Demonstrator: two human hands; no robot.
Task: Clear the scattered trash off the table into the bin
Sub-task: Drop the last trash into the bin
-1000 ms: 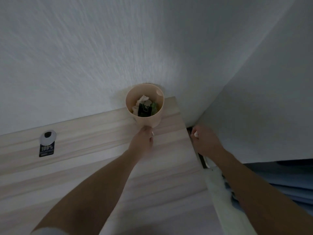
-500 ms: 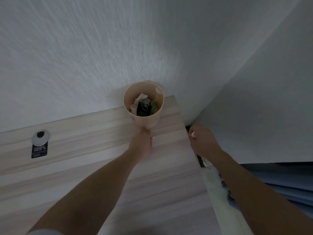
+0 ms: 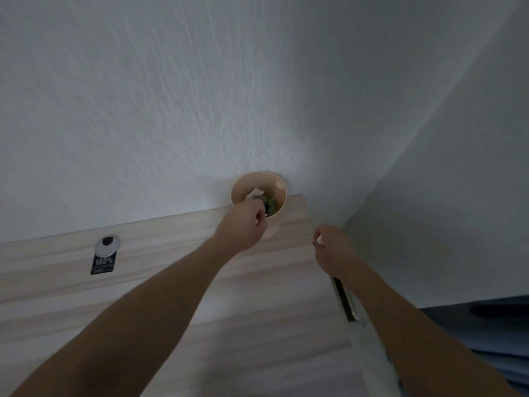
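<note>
The fingers (image 3: 259, 216) of the left hand (image 3: 243, 226) are curled downward over the near rim of the bin (image 3: 282, 186), their tips at its mouth. Whether they pinch anything cannot be told, since the tips blur into the trash there. In this same head view, the fingers (image 3: 325, 232) of the right hand (image 3: 333, 250) are curled tight around a small white scrap (image 3: 319, 240), only a sliver of which peeks out at the hand's 10 o'clock side. This hand is over the table's right edge, at about 4 o'clock from the bin and apart from it. The bin, a round beige tub, stands upright at the far right corner of the pale wooden table (image 3: 171, 296), against the white wall (image 3: 171, 110). Inside it lie crumpled white paper (image 3: 255, 192) and something green (image 3: 271, 202) beside a dark piece. At 9 o'clock from the left hand, well apart, a tag (image 3: 104, 256) lies flat on the table: a silver disc with a black label reading 100%. At 4 o'clock in the view, past the table's edge, blue fabric (image 3: 501, 353) shows.
</note>
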